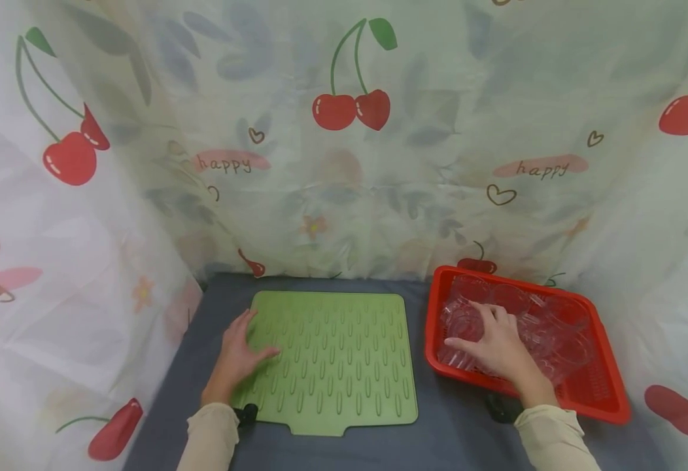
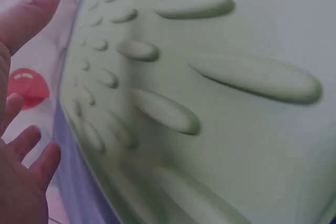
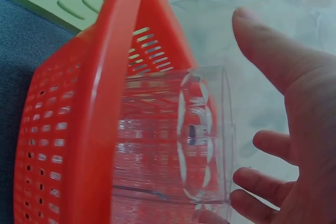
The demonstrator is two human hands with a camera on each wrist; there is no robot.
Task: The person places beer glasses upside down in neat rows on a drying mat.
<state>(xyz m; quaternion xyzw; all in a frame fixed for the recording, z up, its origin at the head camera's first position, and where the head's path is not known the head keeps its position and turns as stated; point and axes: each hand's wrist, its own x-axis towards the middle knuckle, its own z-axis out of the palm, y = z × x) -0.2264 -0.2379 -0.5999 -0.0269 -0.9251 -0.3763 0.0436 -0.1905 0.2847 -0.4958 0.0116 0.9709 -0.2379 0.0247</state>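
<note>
My left hand (image 1: 237,358) hovers over the left side of a green mat (image 1: 332,366), its fingers and thumb spread apart with nothing between them. Long raised bumps cover the mat, which lies flat with a tab at its front edge. On the right, several clear cups (image 1: 573,345) fill a red plastic basket (image 1: 607,373). Over the basket's left part, my right hand (image 1: 497,343) is spread above the cups, thumb to the left. The right wrist view shows a clear faceted cup (image 3: 173,140) inside the basket, with the fingertips close to its rim.
A dark grey cloth (image 1: 373,448) covers the table under the mat and basket. White sheeting with cherry prints (image 1: 344,196) hangs behind and at both sides. The basket's slotted wall (image 3: 50,135) rises around the cups. Black wrist devices (image 1: 501,407) sit by the cuffs.
</note>
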